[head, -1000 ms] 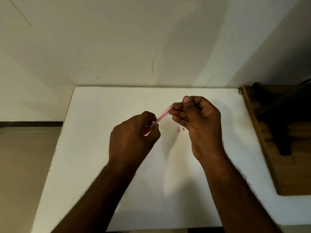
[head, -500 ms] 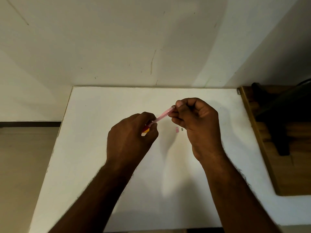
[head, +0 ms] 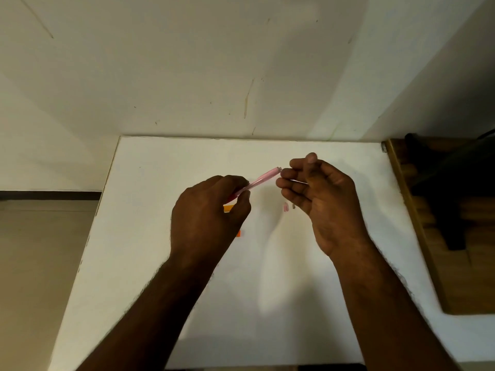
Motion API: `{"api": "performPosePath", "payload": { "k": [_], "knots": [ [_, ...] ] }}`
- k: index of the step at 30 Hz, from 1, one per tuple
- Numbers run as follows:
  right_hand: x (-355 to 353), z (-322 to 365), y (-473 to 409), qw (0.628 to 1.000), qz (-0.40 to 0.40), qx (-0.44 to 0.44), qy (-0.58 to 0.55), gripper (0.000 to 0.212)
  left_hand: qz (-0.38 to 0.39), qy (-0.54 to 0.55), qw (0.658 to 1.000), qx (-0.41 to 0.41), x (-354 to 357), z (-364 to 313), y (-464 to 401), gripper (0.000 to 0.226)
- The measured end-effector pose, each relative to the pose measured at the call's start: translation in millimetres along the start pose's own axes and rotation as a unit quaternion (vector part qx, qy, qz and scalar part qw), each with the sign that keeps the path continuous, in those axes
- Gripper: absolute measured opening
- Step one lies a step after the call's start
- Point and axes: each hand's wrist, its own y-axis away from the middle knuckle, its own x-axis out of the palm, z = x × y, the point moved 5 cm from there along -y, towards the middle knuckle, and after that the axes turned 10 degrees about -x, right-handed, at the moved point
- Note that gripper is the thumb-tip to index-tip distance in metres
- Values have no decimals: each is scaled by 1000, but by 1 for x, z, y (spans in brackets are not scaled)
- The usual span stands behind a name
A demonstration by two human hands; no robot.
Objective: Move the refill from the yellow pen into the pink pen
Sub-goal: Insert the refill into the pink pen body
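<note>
My left hand (head: 211,212) grips the lower end of the pink pen barrel (head: 261,180), which slants up and to the right above the white table (head: 150,263). My right hand (head: 318,194) is just right of the barrel's open end, palm turned up, with a thin pale refill (head: 298,181) pinched between its fingertips. Orange-yellow pen parts (head: 228,208) show under my left hand, with another orange bit (head: 239,233) below it. A small pink piece (head: 285,207) and a tiny dark piece (head: 293,206) lie on the table by my right hand.
A wooden board (head: 417,226) carrying a dark object (head: 455,188) sits against the table's right side. A white wall rises behind the table. Tiled floor lies beyond the left edge.
My right hand has drawn away from the pink barrel's end and turned palm up, with the thin refill now showing between its fingers. My left hand has kept hold of the barrel.
</note>
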Motion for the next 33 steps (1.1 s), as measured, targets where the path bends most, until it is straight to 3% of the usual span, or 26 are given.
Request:
{"api": "performPosePath", "payload": {
  "k": [3,5,8,10,16,21,24,26,29,31,33],
  "knots": [
    [-16,1,-7,996,-40,-29,73,24,1,15,1000,-5,0,1,0,10],
    [-27,0,-11,977,-60,-59,197,16,-2,23,1000,-5,0,1,0,10],
    [-36,-5,-14,902,-31,-93,421,7,-4,35,999,-11,1,2,0,11],
    [-37,-9,-12,853,-2,-97,512,8,0,42,999,-20,1,2,0,11],
    [-27,-19,-7,801,57,-77,590,17,9,48,998,-32,3,4,-1,11],
    [-21,-20,-5,778,73,-97,617,5,14,52,998,-35,3,5,-1,11],
    [-21,-20,-6,791,68,-87,602,5,19,55,998,-35,4,4,-1,10],
    [-24,-17,-8,844,43,-72,530,7,20,55,998,-38,4,5,-2,11],
    [-22,-7,-7,963,6,-36,268,10,21,57,997,-39,3,4,-2,11],
    [-14,-2,-5,996,12,-3,94,13,23,57,998,-34,3,3,-2,13],
    [-7,0,-2,999,25,27,-22,17,27,57,998,-25,3,1,-1,15]
  ]
}}
